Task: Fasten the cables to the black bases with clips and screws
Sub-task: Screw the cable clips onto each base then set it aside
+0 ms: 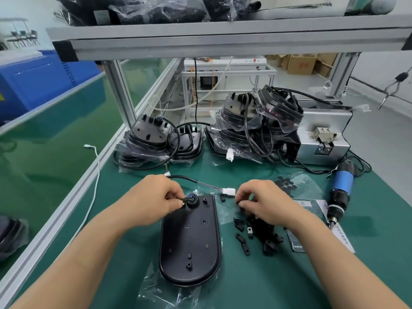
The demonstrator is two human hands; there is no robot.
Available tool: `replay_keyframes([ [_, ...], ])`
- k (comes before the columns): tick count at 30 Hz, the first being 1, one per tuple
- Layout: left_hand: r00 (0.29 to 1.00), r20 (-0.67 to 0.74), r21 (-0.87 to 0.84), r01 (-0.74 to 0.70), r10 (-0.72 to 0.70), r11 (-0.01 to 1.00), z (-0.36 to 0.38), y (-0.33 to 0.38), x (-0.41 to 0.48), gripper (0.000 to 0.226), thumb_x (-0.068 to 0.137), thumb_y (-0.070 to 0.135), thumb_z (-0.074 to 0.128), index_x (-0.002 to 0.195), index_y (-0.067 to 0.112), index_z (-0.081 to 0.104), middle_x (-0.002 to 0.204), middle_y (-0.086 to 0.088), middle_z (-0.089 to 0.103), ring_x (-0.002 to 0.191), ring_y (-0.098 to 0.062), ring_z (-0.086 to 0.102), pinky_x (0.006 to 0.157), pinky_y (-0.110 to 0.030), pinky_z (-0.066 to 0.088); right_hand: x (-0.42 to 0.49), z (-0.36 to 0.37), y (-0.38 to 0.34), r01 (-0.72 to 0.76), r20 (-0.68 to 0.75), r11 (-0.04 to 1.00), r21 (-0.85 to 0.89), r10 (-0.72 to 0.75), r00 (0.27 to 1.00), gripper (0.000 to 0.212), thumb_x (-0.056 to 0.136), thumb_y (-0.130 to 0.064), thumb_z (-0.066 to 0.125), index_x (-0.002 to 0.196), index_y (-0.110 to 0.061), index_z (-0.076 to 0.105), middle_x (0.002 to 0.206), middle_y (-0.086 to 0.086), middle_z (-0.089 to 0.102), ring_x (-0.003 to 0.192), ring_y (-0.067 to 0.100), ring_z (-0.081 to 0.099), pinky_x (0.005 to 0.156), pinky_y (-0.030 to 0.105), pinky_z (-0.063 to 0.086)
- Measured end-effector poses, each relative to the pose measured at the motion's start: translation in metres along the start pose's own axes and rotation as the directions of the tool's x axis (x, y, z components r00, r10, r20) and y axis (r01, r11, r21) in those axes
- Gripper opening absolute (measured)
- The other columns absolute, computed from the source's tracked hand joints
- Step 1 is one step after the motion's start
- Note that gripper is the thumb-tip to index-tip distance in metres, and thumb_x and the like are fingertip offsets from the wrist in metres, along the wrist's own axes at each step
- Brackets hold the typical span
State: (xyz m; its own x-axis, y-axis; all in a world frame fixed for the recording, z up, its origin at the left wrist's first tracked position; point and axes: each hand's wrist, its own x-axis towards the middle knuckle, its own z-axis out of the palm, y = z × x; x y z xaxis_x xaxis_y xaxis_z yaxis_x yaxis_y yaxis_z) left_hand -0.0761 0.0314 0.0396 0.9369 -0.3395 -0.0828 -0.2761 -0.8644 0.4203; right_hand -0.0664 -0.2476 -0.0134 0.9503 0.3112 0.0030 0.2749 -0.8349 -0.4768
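One black base [190,239] lies flat on the green table [245,291], on a clear plastic bag, straight in front of the person. Its cable [187,178] leaves the round fitting at the far end of the base, loops away and back, and ends in a white plug [228,192] lying just beyond the base. No clip seen on this base, no screw seen in its posts; judged as early in this unit, with the cable being laid and the clip and screw both left to do. Two heaps of other bases with cables, far left [153,134] and far right [256,121], partly in bags; cannot tell which are finished. Left hand [153,199]: forearm comes in from lower left, wrist over the base's left edge, grip closed as a thumb-and-forefinger pinch on the cable right at the round fitting. Right hand [265,202]: forearm from lower right, palm down, fingers curled down at the far edge of the loose pile of black clips [260,233] lying just right of the base. Something dark sits under the fingertips, but whether that grip has a clip in hold cannot be told. The blue electric screwdriver [340,190] lies on the table well to the right, untouched, tip toward the person. Screws themselves not made out.
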Motion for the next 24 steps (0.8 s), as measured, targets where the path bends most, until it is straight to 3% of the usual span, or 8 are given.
replay_keyframes([
  [2, 1.0, 0.007, -0.018, -0.001, 0.001, 1.0, -0.001, -0.001, 0.001, 0.006, 0.085, 0.025, 0.069, 0.08, 0.026, 0.072, 0.062, 0.01, 0.066, 0.056, -0.002, 0.054, 0.058, -0.018, 0.044, 0.0, -0.003, 0.002, 0.004, 0.005, 0.998, -0.057, -0.004, 1.0, 0.014, 0.093, -0.013, 0.062, 0.096, -0.022, 0.072, 0.097, -0.006, 0.065, 0.071, -0.001, 0.054, 0.076, 0.023, 0.047],
  [6, 0.999, 0.038, -0.033, -0.003, 0.004, 0.999, -0.006, 0.001, 0.003, 0.005, 0.08, 0.023, 0.075, 0.08, 0.027, 0.072, 0.063, 0.01, 0.064, 0.055, 0.004, 0.053, 0.053, -0.01, 0.038, 0.0, -0.004, 0.002, 0.008, 0.04, 0.97, -0.244, 0.002, 0.999, 0.017, 0.1, -0.017, 0.054, 0.107, -0.016, 0.069, 0.108, 0.002, 0.061, 0.104, 0.022, 0.057, 0.091, 0.032, 0.046],
  [11, 0.999, 0.019, -0.021, -0.029, 0.03, 0.999, -0.01, 0.004, 0.005, 0.012, 0.078, 0.017, 0.076, 0.077, 0.028, 0.07, 0.063, 0.012, 0.065, 0.055, 0.008, 0.054, 0.055, -0.006, 0.037, -0.002, -0.012, -0.001, 0.005, 0.067, 0.96, -0.28, 0.014, 0.998, 0.029, 0.097, -0.007, 0.05, 0.116, -0.015, 0.069, 0.113, 0.008, 0.061, 0.108, 0.028, 0.058, 0.095, 0.04, 0.048],
  [14, 0.999, -0.007, -0.027, -0.047, 0.046, 0.999, -0.009, 0.003, 0.004, 0.011, 0.077, 0.015, 0.077, 0.08, 0.025, 0.074, 0.063, 0.011, 0.065, 0.053, 0.008, 0.054, 0.054, -0.005, 0.038, -0.003, -0.01, -0.005, 0.033, 0.084, 0.959, -0.28, -0.01, 0.996, 0.034, 0.092, -0.001, 0.049, 0.116, -0.015, 0.069, 0.109, 0.008, 0.06, 0.102, 0.028, 0.06, 0.093, 0.04, 0.05],
  [18, 0.999, -0.02, -0.054, -0.037, 0.036, 0.998, -0.007, 0.0, 0.003, 0.012, 0.077, 0.014, 0.077, 0.081, 0.026, 0.074, 0.059, 0.01, 0.065, 0.048, 0.006, 0.052, 0.052, -0.007, 0.038, -0.005, -0.009, -0.01, 0.101, 0.029, 0.973, -0.209, -0.098, 0.995, 0.026, 0.081, -0.002, 0.05, 0.092, -0.017, 0.068, 0.093, 0.003, 0.064, 0.091, 0.025, 0.058, 0.085, 0.039, 0.05],
  [24, 0.999, -0.036, -0.065, -0.037, 0.035, 0.997, -0.006, -0.003, 0.004, 0.012, 0.077, 0.018, 0.078, 0.078, 0.03, 0.074, 0.058, 0.01, 0.064, 0.048, 0.003, 0.051, 0.052, -0.012, 0.039, -0.005, -0.007, -0.011, 0.096, -0.117, 0.995, -0.022, -0.098, 0.988, 0.016, 0.077, -0.007, 0.06, 0.08, -0.02, 0.069, 0.067, -0.012, 0.062, 0.067, 0.004, 0.056, 0.066, 0.022, 0.045],
])
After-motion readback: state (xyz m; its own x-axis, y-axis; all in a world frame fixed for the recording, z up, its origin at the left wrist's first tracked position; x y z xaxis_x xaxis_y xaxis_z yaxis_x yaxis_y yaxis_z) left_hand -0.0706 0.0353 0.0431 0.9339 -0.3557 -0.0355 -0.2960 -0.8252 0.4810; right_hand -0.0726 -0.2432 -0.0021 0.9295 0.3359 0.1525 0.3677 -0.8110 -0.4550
